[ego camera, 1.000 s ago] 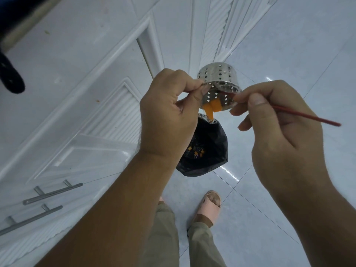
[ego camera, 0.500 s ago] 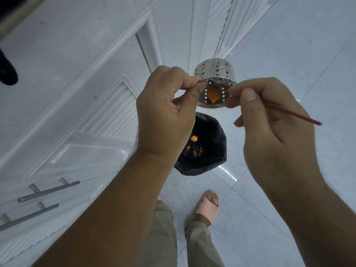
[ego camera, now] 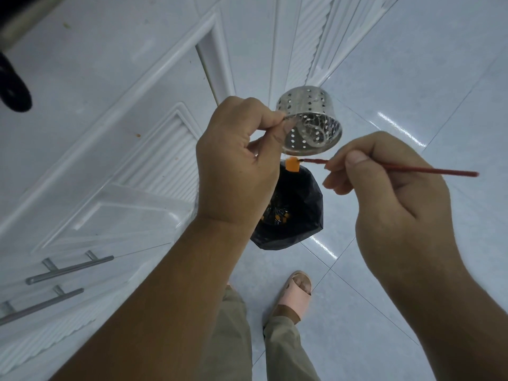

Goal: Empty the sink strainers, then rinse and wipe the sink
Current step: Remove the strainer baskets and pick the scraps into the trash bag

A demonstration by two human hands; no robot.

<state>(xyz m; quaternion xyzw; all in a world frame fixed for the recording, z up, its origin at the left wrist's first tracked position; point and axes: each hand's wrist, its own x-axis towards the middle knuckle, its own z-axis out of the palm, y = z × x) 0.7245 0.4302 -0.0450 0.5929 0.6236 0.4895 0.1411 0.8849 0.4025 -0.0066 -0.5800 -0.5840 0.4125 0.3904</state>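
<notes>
Left hand (ego camera: pixel 236 160): closed in a pinch, with thumb and forefinger nipping the strainer (ego camera: pixel 308 122) at its rim, on what looks like a thin wire handle.
Strainer: a perforated steel cup held in the air above the bin bag (ego camera: pixel 291 215). It is tilted, mouth down and towards the camera, and the inside looks free of scraps.
Right hand (ego camera: pixel 384 182): fingers curled round a thin red stick (ego camera: pixel 412 169), up above the bag and to its right.
Orange scrap (ego camera: pixel 292 164): sits at the stick's tip, over the far edge of the bag's mouth. I cannot tell whether it is stuck on the tip or falling.
Bin bag: black, open-mouthed, standing on the tiled floor (ego camera: pixel 412 78), with orange bits already inside.
Risk, missed drop: the scrap hangs over the bag's rim rather than its middle, so a flick of the stick could land it on the floor beyond the bag.
Risk, grip: a two-finger pinch on wet steel is slight. A hard prod from the stick could twist the strainer loose and drop it into the bag.
Risk, drips: water shaken out could wet the glossy tiles beside the bag, close to the slippered foot (ego camera: pixel 295 295), and invite a slip.
Risk, splatter: bits could hit the white cabinet door (ego camera: pixel 110 133) left of the bag.
</notes>
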